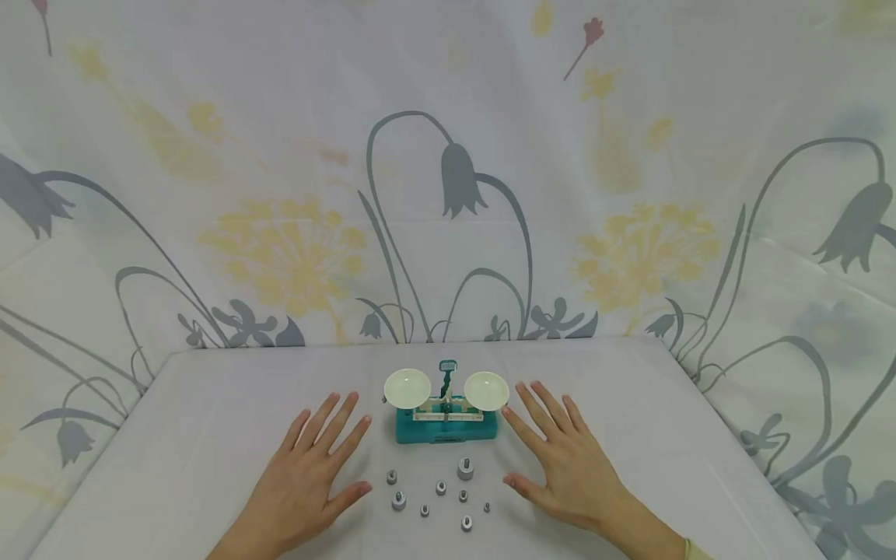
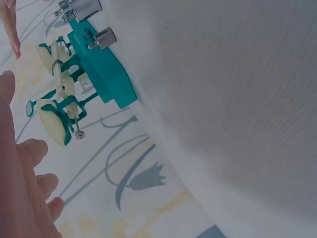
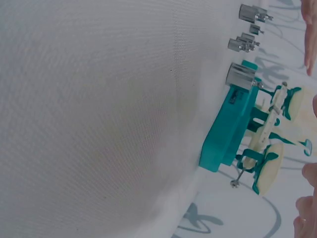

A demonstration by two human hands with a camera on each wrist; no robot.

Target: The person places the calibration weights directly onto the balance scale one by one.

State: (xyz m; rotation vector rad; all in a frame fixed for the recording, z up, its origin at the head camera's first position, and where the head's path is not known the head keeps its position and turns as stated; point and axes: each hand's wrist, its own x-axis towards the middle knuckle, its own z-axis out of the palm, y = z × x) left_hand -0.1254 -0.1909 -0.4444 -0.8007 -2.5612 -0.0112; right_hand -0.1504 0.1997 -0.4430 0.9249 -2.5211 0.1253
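A teal balance scale [image 1: 446,429] with two cream pans stands at the middle of the white table. Its left pan [image 1: 407,389] and right pan [image 1: 486,391] hold nothing. In front of it several silver weights of different sizes stand spread out, the largest weight [image 1: 465,468] nearest the base. To the left, my left hand [image 1: 308,474] has its fingers spread and holds nothing. My right hand [image 1: 570,467] is likewise spread on the other side, its index fingertip close to the right pan; whether they touch I cannot tell. Both wrist views show the scale's teal base [image 2: 101,64] side-on.
A white cloth covers the table [image 1: 210,389]. Behind and at both sides hangs a pale curtain [image 1: 448,257] printed with grey and yellow flowers. Small weights, such as one [image 1: 487,507] near my right thumb, stand between the hands.
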